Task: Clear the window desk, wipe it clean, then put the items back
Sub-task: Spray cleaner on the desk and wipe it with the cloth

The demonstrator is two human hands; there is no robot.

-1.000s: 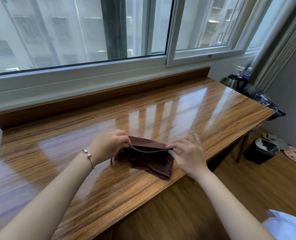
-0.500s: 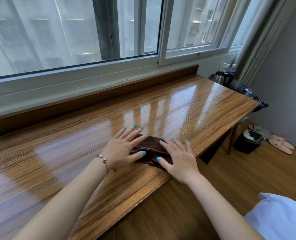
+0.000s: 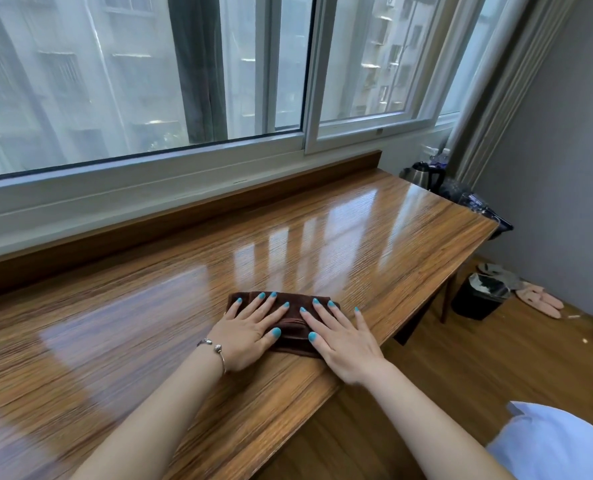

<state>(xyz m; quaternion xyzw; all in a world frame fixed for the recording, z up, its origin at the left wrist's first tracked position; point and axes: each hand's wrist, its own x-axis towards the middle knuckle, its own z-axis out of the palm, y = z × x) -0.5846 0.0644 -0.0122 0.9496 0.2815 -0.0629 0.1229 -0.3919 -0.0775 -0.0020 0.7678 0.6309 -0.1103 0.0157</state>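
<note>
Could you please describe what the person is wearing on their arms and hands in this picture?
Both forearms are bare, with no sleeves in view. The left hand and the right hand have turquoise-painted fingernails. On the left wrist sits a thin silver bracelet with a few small beads. No rings or watch can be seen.

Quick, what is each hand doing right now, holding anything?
Left hand: open, fingers straight, pressing flat on the brown cloth.
Right hand: open, fingers straight, pressing flat on the same cloth; neither grips it.
</note>
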